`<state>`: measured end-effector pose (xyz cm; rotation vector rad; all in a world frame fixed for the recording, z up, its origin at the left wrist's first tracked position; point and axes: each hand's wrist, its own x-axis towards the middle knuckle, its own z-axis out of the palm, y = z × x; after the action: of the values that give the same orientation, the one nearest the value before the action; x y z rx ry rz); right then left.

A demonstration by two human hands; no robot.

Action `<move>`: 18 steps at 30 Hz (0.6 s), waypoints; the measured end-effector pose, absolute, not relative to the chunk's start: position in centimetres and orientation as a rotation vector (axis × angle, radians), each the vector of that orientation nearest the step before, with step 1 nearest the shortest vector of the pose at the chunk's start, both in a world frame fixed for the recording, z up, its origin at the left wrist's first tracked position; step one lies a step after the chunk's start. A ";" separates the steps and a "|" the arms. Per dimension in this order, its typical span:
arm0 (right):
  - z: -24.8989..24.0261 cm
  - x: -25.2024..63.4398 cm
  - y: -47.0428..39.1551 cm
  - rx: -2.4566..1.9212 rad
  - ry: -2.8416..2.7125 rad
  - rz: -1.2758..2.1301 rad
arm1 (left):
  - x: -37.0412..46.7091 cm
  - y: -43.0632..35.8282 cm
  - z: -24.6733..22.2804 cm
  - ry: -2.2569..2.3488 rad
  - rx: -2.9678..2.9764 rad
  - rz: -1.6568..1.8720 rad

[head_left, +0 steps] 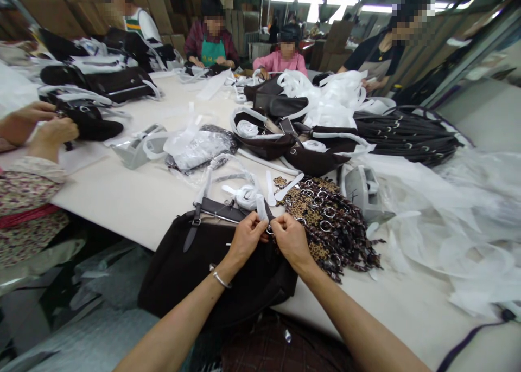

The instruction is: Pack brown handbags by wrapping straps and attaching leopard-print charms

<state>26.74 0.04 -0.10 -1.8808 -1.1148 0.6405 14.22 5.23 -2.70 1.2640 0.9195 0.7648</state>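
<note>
A dark brown handbag (183, 274) lies at the table's front edge, its handles wrapped in white material. At the right handle's base, my left hand (248, 233) pinches the wrapped strap near a metal ring. Close beside it, my right hand (291, 239) is closed at the same ring, fingertips almost touching the left ones. What exactly the right fingertips hold is too small to tell. A white wrapped bundle (246, 196) sits on top of the bag's opening. Just right of the bag is a pile of leopard-print charms with metal rings (325, 215).
Dark bags (264, 139) with white wrapping lie beyond the handbag. A grey tape dispenser (362, 190) stands right of the charms, near clear plastic sheets (459, 209). At left, another person's hands (52, 125) work on a bag. Several people sit or stand across the table (122, 198).
</note>
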 end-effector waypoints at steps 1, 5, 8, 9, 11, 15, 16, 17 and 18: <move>-0.1 26.7 0.0 -1.876 -1.114 0.647 | 14.2 5.1 -2.7 0.920 1.261 0.774; -0.2 26.6 -0.1 -1.867 -1.130 0.637 | 14.1 5.0 -2.7 0.926 1.253 0.796; -0.3 26.6 -0.3 -1.878 -1.127 0.616 | 14.0 5.1 -2.8 0.930 1.249 0.791; -0.3 26.7 -0.3 -1.887 -1.116 0.610 | 14.0 5.2 -2.8 0.930 1.250 0.791; -0.4 26.7 -0.3 -1.897 -1.094 0.606 | 14.0 5.2 -2.7 0.924 1.257 0.787; -0.8 26.9 0.1 -1.891 -1.093 0.594 | 14.0 5.2 -2.8 0.902 1.267 0.770; -0.8 26.9 0.2 -1.888 -1.096 0.591 | 14.0 5.2 -2.8 0.898 1.266 0.769; -0.9 26.9 0.3 -1.887 -1.099 0.589 | 14.1 5.3 -2.9 0.894 1.263 0.769; -1.0 26.8 0.4 -1.886 -1.099 0.585 | 14.1 5.3 -3.0 0.893 1.259 0.768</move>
<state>26.84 0.38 -0.99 -1.8860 -1.0990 0.5846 14.10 5.31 -3.03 1.2593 0.8930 0.7676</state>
